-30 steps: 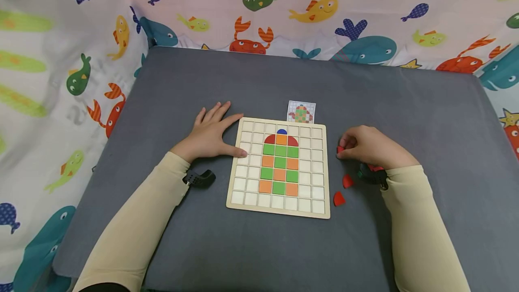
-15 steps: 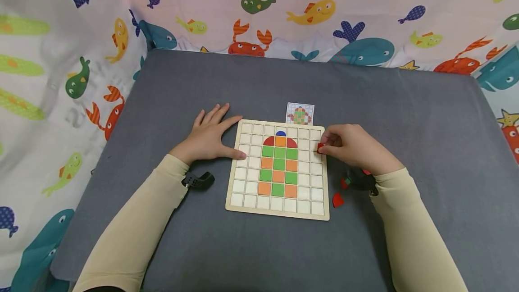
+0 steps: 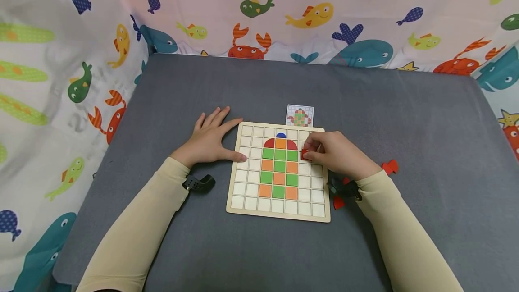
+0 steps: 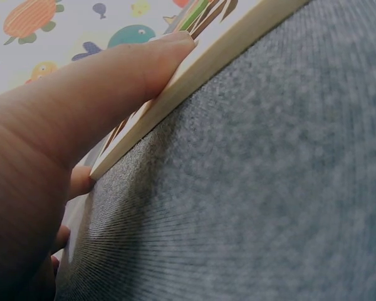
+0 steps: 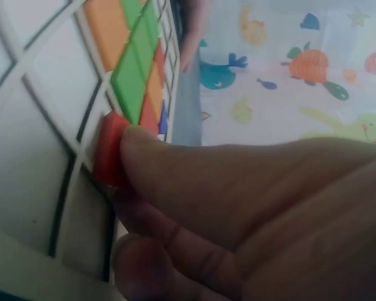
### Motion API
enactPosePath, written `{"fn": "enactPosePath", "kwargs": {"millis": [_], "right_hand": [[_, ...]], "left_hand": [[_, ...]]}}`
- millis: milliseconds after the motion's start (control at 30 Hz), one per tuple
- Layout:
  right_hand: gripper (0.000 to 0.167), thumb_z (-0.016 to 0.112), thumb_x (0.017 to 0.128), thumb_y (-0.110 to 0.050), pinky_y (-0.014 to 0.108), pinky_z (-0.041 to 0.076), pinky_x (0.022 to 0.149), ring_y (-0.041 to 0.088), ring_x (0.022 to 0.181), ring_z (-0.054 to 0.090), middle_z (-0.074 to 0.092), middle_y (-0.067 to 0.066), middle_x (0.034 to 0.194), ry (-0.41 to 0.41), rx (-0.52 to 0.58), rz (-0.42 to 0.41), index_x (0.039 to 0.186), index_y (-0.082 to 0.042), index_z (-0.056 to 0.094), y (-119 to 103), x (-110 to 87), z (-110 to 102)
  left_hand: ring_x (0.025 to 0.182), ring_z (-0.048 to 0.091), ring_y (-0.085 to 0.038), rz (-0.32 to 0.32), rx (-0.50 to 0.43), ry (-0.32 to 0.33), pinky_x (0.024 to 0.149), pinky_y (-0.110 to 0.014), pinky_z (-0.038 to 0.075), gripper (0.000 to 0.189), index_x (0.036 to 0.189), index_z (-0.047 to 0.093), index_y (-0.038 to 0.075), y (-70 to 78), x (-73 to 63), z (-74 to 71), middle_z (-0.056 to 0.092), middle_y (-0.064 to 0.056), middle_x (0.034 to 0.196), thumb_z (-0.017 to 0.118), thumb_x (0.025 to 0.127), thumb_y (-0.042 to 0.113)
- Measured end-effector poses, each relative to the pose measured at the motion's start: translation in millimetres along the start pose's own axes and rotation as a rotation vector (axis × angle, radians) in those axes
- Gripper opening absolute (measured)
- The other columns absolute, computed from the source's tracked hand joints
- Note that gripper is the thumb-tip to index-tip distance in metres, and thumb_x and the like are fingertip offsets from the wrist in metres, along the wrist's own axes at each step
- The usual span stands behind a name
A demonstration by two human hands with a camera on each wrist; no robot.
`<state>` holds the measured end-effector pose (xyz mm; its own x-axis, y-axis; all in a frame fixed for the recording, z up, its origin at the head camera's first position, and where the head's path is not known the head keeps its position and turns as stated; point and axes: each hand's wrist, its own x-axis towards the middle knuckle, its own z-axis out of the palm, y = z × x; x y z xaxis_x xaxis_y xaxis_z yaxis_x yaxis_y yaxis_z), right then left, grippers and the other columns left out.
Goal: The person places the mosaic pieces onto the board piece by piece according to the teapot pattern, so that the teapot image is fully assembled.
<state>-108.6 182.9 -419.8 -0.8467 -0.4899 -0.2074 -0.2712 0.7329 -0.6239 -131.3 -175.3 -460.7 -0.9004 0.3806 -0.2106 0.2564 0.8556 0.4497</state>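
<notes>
Red piece (image 3: 304, 154) — up on the right part of the board (image 3: 279, 214), just right of the far green row.

Head view: right hand (image 3: 338, 154) has its grip clamped on the piece, thumb against fingers. Left hand (image 3: 208, 145) is spread, grip apart, nothing in it, thumb over the board's left rim. Board looks like wood: probably stiff, fairly light, could slide on the grey surface (image 3: 243, 256) if bumped, so brace it by the rim. Counts on it: 7 green tiles (image 3: 279, 166), 6 orange tiles (image 3: 279, 178), 2 red rounded pieces (image 3: 269, 143), 1 blue half-disc (image 3: 280, 135) at the far end. 1 pattern card (image 3: 300, 116) at the far rim. Loose red pieces (image 3: 390, 166) on the right: 3 patches visible, rightmost may be two touching, can't confirm.

Left wrist view: thumb on the board edge, another fingertip by the corner. Red piece out of view.

Right wrist view: 1 red piece pinched, next to a green tile. Seated or hovering — can't tell. Should handle light, hard, a bit slick, not fragile. Best hold: opposite side edges, thumb versus index, underside free.
</notes>
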Motion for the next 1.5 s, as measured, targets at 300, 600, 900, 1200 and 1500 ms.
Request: {"fn": "enactPosePath", "kwargs": {"millis": [300,600,900,1200,1500], "right_hand": [[0.005,0.079,0.096,-0.019,0.033,0.05,0.068,0.016,0.075,0.06,0.07,-0.003,0.084,-0.026,-0.016,-0.011,0.095,-0.015,0.076,-3,5.9,2],[0.005,0.08,0.095,-0.018,0.033,0.049,0.067,0.017,0.076,0.059,0.071,-0.004,0.08,0.001,-0.036,0.008,0.091,-0.016,0.078,-5,4.0,2],[0.007,0.077,0.097,-0.016,0.034,0.053,0.07,0.016,0.077,0.062,0.072,-0.001,0.086,-0.015,-0.052,0.053,0.101,-0.011,0.077,-1,-20.8,-12],[0.014,0.082,0.094,-0.02,0.032,0.052,0.069,0.012,0.073,0.059,0.069,-0.005,0.083,-0.027,-0.097,0.092,0.103,-0.011,0.076,17,-54.3,-16],[0.019,0.086,0.09,-0.025,0.032,0.049,0.067,0.01,0.071,0.056,0.062,-0.007,0.078,-0.014,-0.149,0.065,0.095,-0.013,0.071,23,-73.3,-12]], "left_hand": [[0.164,-0.006,-0.029,0.005,-0.001,0.008,0.126,-0.061,-0.009,0.118,0.167,0.033,0.033,-0.5,-0.2,-4.0,0.004,-0.006,0.178,0.081,0.07,0.081],[0.164,-0.006,-0.029,0.001,-0.001,0.011,0.126,-0.061,-0.008,0.118,0.166,0.034,0.033,-0.6,-2.3,-2.7,0.005,-0.006,0.178,0.081,0.07,0.08],[0.164,-0.006,-0.029,0.002,-0.007,-0.005,0.126,-0.061,-0.009,0.117,0.167,0.032,0.033,-2.9,-4.5,6.9,0.003,-0.006,0.178,0.079,0.071,0.082],[0.164,-0.006,-0.028,0.01,0.013,-0.013,0.126,-0.06,-0.01,0.117,0.167,0.032,0.034,-0.6,1.4,3.6,0.003,-0.004,0.178,0.079,0.071,0.082],[0.164,-0.006,-0.028,0.007,0.0,-0.004,0.126,-0.061,-0.01,0.118,0.166,0.033,0.034,-1.4,0.6,-0.1,0.003,-0.005,0.178,0.079,0.069,0.083]]}}
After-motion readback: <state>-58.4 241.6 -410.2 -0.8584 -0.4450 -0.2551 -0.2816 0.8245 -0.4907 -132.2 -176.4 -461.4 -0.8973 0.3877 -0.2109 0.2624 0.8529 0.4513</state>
